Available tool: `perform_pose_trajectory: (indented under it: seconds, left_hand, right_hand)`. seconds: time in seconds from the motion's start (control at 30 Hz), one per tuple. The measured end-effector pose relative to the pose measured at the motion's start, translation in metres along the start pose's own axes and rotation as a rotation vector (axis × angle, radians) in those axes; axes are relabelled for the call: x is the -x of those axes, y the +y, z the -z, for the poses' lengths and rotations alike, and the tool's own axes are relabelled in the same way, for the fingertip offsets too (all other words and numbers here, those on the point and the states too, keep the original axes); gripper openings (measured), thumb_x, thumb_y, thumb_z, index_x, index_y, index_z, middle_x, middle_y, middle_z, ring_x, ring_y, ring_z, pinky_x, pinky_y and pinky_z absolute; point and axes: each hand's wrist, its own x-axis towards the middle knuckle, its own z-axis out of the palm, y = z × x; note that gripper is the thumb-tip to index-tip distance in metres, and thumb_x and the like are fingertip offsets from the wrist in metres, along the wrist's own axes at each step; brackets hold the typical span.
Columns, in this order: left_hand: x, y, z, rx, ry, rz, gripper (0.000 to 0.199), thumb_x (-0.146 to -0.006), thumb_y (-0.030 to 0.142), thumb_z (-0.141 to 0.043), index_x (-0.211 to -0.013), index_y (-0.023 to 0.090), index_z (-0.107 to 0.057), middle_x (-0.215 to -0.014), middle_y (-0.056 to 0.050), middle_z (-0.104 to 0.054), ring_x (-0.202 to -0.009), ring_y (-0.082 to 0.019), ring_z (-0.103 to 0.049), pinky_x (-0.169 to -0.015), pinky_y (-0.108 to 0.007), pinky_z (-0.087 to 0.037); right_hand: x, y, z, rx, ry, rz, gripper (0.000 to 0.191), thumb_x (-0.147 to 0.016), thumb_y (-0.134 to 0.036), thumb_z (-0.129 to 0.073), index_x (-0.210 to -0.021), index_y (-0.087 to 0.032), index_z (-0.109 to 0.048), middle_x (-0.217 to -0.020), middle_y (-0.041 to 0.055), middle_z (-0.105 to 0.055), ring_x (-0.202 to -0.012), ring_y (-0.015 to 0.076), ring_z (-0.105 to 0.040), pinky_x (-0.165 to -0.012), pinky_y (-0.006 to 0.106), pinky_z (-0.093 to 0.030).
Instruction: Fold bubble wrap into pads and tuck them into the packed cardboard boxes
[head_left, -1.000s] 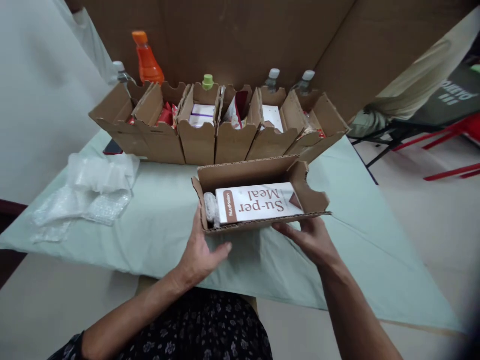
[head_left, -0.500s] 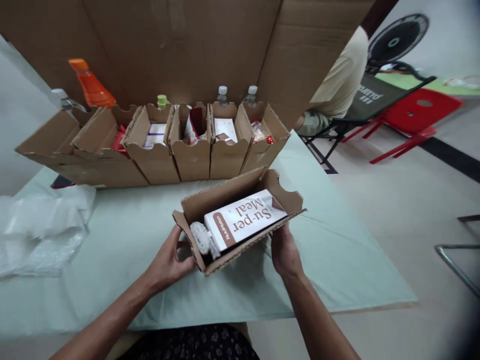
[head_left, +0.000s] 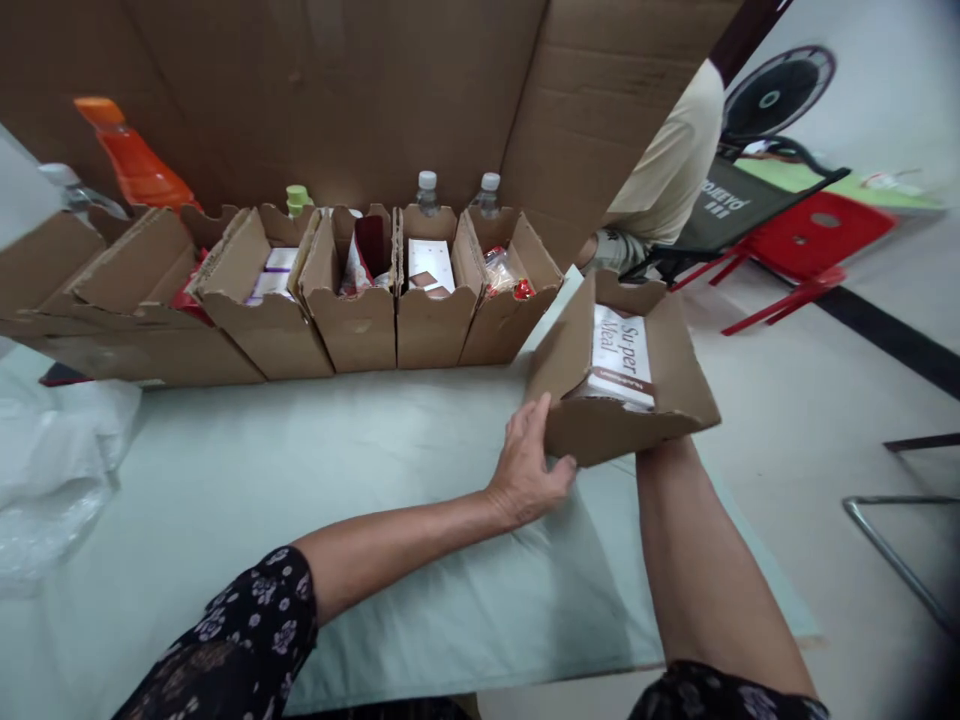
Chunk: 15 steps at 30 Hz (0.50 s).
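Ok so here's where I'm at. The open cardboard box [head_left: 622, 430] with the Su-per Meal carton [head_left: 622, 355] lying inside is at about 1 o'clock from me. It's tilted and hangs over the table's [head_left: 375, 500] right edge, just beside the last box at the 3 o'clock end of the row of boxes [head_left: 352, 335].

My left hand [head_left: 529, 465] is clamped on the box's near-left corner, thumb on the front wall and fingers wrapped round the side. The right forearm [head_left: 686, 540] runs up underneath the box. The right hand itself is hidden by the cardboard, so I can't tell how it's gripping, though I'd guess it's propping the bottom.

My read is that this is the carry-and-place bit, with the box not set down yet. The next move needs the box levelled so the carton doesn't slide, squared up with the row, and kept clear of that last box's flap.

There are water bottles [head_left: 427, 190] behind the row at 12 o'clock, and somebody is seated [head_left: 667, 160] off at 2.
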Motion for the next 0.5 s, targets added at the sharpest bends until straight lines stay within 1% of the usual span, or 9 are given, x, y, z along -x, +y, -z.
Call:
perform_pose_trajectory:
  seconds: [0.07,0.1,0.17,0.23,0.3,0.37,0.43,0.5]
  left_hand:
    - [-0.021,-0.006,-0.010,0.013,0.022,0.000,0.101,-0.078,0.016,-0.068,-0.163,0.028,-0.016,-0.163,-0.017,-0.031,-0.154,-0.040,-0.030,-0.124,-0.062,-0.035]
    - [-0.030,-0.009,-0.011,0.017,0.030,0.001,0.102,-0.076,0.014,-0.067,-0.163,0.028,-0.017,-0.165,-0.018,-0.029,-0.155,-0.039,-0.029,-0.124,-0.061,-0.036]
    - [-0.042,-0.015,-0.008,0.011,0.021,-0.001,0.101,-0.073,0.011,-0.064,-0.163,0.025,-0.019,-0.167,-0.018,-0.027,-0.156,-0.038,-0.029,-0.123,-0.059,-0.039]
    - [-0.043,-0.021,0.003,-0.038,-0.018,-0.019,0.095,-0.073,0.011,-0.063,-0.161,0.020,-0.028,-0.166,-0.018,-0.031,-0.155,-0.036,-0.032,-0.125,-0.056,-0.039]
    - [-0.031,-0.026,0.021,-0.131,-0.065,-0.043,0.083,-0.075,0.013,-0.062,-0.155,0.019,-0.043,-0.161,-0.017,-0.043,-0.151,-0.035,-0.039,-0.125,-0.055,-0.038]
    - [-0.010,-0.031,0.042,-0.245,-0.086,-0.070,0.066,-0.078,0.014,-0.061,-0.143,0.021,-0.058,-0.151,-0.015,-0.055,-0.144,-0.034,-0.048,-0.123,-0.056,-0.040]
    - [0.016,-0.035,0.064,-0.344,-0.073,-0.109,0.053,-0.079,0.012,-0.059,-0.131,0.022,-0.067,-0.143,-0.013,-0.062,-0.139,-0.034,-0.053,-0.119,-0.058,-0.044]
    - [0.040,-0.039,0.082,-0.407,-0.042,-0.151,0.044,-0.080,0.010,-0.059,-0.121,0.022,-0.071,-0.135,-0.013,-0.067,-0.138,-0.034,-0.055,-0.116,-0.059,-0.047]
  right_hand:
    - [-0.008,0.002,-0.001,-0.121,0.054,-0.067,0.095,-0.087,-0.090,-0.017,-0.138,-0.025,-0.064,-0.134,0.0123,-0.071,-0.129,0.0307,-0.062,-0.100,0.048,-0.055]
    - [-0.006,0.005,-0.002,-0.172,0.089,-0.092,0.091,-0.085,-0.090,-0.021,-0.135,-0.028,-0.065,-0.133,0.0103,-0.072,-0.131,0.0314,-0.061,-0.102,0.049,-0.055]
    - [0.009,0.014,-0.004,-0.216,0.147,-0.103,0.085,-0.085,-0.088,-0.025,-0.133,-0.031,-0.065,-0.135,0.0071,-0.071,-0.137,0.0318,-0.057,-0.107,0.050,-0.053]
    - [0.036,0.027,-0.004,-0.266,0.156,-0.121,0.079,-0.086,-0.086,-0.029,-0.134,-0.033,-0.062,-0.142,0.0052,-0.066,-0.140,0.0313,-0.055,-0.109,0.052,-0.051]
    - [0.063,0.041,-0.002,-0.271,0.118,-0.129,0.073,-0.085,-0.084,-0.041,-0.137,-0.036,-0.058,-0.150,0.0038,-0.060,-0.140,0.0305,-0.055,-0.107,0.051,-0.052]
    - [0.080,0.053,-0.001,-0.190,0.068,-0.131,0.074,-0.078,-0.078,-0.063,-0.139,-0.036,-0.054,-0.149,0.0054,-0.059,-0.137,0.0302,-0.057,-0.105,0.048,-0.053]
    - [0.080,0.059,-0.002,-0.088,0.049,-0.141,0.078,-0.072,-0.065,-0.078,-0.139,-0.032,-0.054,-0.142,0.0086,-0.064,-0.132,0.0298,-0.059,-0.105,0.045,-0.053]
    - [0.064,0.061,-0.004,-0.048,0.041,-0.151,0.077,-0.070,-0.057,-0.083,-0.136,-0.027,-0.057,-0.134,0.0100,-0.067,-0.128,0.0294,-0.060,-0.106,0.044,-0.052]
